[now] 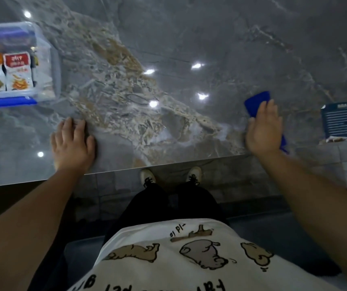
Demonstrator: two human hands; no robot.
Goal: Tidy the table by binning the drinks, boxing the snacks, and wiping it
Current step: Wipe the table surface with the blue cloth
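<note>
Head camera is looking down over a marble table, and everything here is placed relative to its near edge. Just beyond that edge, toward the right end, the right hand is pressing flat on a blue cloth, fingers spread rather than closed, so the cloth is being pinned under the palm, not gripped. Further left along the same edge, the left hand is resting open on the bare stone, holding nothing. Far left and deeper in from the edge, a clear plastic box is holding snack packets, so boxing appears done. No drinks are showing on the table, which suggests binning is finished too. Wiping seems to be the step in progress. A dark printed card is lying at the right end.
</note>
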